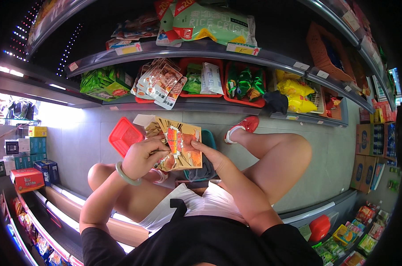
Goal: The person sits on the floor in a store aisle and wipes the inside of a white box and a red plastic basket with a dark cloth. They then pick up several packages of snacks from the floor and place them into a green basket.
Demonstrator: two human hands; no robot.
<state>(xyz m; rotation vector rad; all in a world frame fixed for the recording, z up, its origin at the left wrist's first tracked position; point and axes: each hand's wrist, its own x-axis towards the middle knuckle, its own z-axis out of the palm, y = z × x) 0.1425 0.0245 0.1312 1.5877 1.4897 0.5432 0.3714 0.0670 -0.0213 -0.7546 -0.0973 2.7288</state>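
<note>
A printed cardboard snack box is held in front of me above my lap, its white flap open at the upper left. Small brown packets show at its open end. My right hand grips the box by its side, thumb on the printed face. My left hand, below a pale green bangle, has its fingers bent against the box's left part; whether they pinch a packet or the box edge is hard to tell. Behind the box stands a teal basket with dark cloth in it.
A red plastic basket rests on the floor to the left. Ahead, the low shelf bears red trays of snack packs, a green box and yellow bags. Stacked cartons stand right; a red box stands left.
</note>
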